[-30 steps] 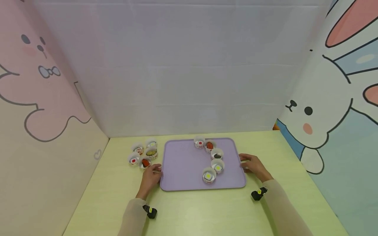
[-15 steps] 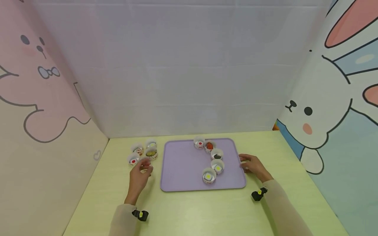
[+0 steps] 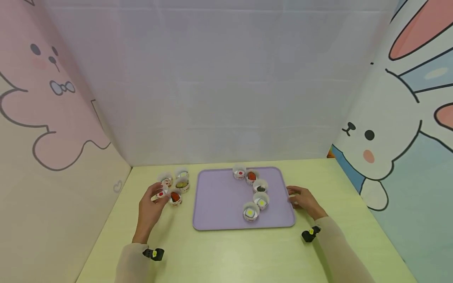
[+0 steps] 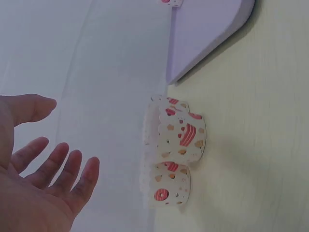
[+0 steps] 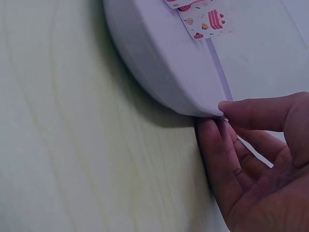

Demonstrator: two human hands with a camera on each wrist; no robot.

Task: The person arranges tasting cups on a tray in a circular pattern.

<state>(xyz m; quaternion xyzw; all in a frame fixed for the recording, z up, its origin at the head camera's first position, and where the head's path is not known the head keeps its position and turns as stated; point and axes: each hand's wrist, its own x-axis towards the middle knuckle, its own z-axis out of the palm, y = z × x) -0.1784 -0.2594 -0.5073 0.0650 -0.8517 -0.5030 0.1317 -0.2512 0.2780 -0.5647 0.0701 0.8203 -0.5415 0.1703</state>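
My left hand (image 3: pixel 149 210) is over the group of small paper cups at the left, its fingers and thumb on either side of a paper cup (image 3: pixel 161 193) with a red spot in it. In the left wrist view the left hand (image 4: pixel 46 186) has its thumb apart from its fingers, with a gap before the patterned cups (image 4: pixel 182 135). My right hand (image 3: pixel 305 199) holds the right edge of the lilac tray (image 3: pixel 216 200). In the right wrist view its thumb lies at the tray's rim (image 5: pixel 164 82) and its fingers come from below.
A cup with an orange-red filling (image 3: pixel 175 198) stands beside the left hand, with several more cups behind it. Several cups, such as one with a yellow square (image 3: pixel 250 212), stand in a curve on the tray's right half. A white wall (image 3: pixel 226 86) rises behind the table (image 3: pixel 233 255).
My left hand has left the tray's left edge and moved left, past the orange-red cup, to the cup with the red spot. The right hand stays at the tray.
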